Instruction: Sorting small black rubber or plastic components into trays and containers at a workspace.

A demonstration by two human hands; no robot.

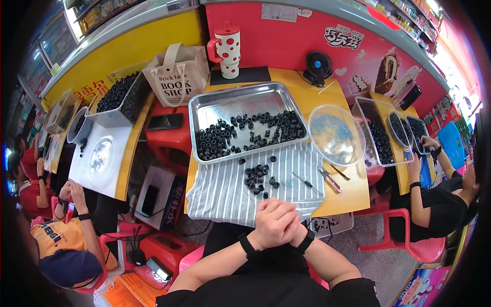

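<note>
My left hand [271, 223] and my right hand [298, 233] are clasped together at the table's near edge. The left one wraps over the right, whose fingers are mostly hidden and look folded. Just beyond them, loose small black ring-like parts [254, 177] lie on a grey-and-white striped cloth [217, 192]. To their right on the cloth is a thin dark-tipped tool [303, 181]. Pink-handled tweezers or snips [332, 182] and a slim dark tool [340, 173] rest beside the cloth. A metal tray [225, 97] behind holds many more black parts [212, 143].
A round clear tub [359, 148] of thin bluish pieces stands right of the tray. Behind are a dotted tumbler [228, 51], a small fan [318, 66] and a canvas bag [176, 77]. People sit at side tables: one left [66, 240], one right [434, 204].
</note>
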